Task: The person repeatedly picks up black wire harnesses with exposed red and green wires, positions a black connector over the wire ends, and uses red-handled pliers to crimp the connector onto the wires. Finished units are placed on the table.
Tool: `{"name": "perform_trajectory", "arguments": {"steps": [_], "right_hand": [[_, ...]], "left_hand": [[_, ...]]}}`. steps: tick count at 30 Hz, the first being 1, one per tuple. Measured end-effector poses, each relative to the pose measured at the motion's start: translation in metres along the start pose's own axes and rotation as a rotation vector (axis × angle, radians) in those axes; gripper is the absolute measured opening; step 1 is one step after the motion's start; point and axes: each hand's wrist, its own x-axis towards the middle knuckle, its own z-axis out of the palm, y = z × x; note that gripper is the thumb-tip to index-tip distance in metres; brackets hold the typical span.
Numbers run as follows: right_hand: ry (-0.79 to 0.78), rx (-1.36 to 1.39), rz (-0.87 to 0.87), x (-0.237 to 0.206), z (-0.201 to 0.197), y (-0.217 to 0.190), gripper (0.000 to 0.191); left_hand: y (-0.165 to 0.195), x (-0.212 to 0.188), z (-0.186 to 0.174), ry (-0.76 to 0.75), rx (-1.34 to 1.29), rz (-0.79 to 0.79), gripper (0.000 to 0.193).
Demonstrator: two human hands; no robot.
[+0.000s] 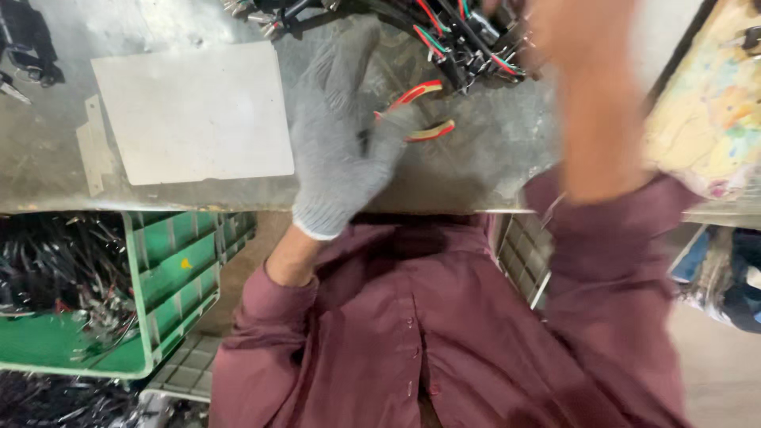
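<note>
My left hand (341,143), in a grey knit glove, lies on the metal workbench (476,166) with its fingers closed around the red and cream handles of a pair of pliers (420,111). My right hand (583,47), bare and blurred, reaches up to a bundle of black, red and green wires with connectors (452,36) at the bench's far edge. Whether that hand grips the wires cannot be made out. My maroon shirt fills the lower middle of the view.
A white rectangular sheet (194,111) lies flat on the bench to the left. Below the bench on the left sits a green plastic crate (170,277) with dark wire parts. A paint-stained board (717,103) stands at the right.
</note>
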Motion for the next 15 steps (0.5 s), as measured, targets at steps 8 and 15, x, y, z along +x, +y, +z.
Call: {"name": "perform_trajectory", "arguments": {"steps": [8,15], "right_hand": [[0.132,0.505,-0.218,-0.084,0.046,0.020,0.025],[0.013,0.708,-0.177,-0.103,0.044,0.036,0.031]], "left_hand": [[0.035,-0.024,0.013,-0.334,-0.575,-0.248,0.024],[0.033,-0.057,0.020,-0.269,-0.487,-0.092,0.017]]}}
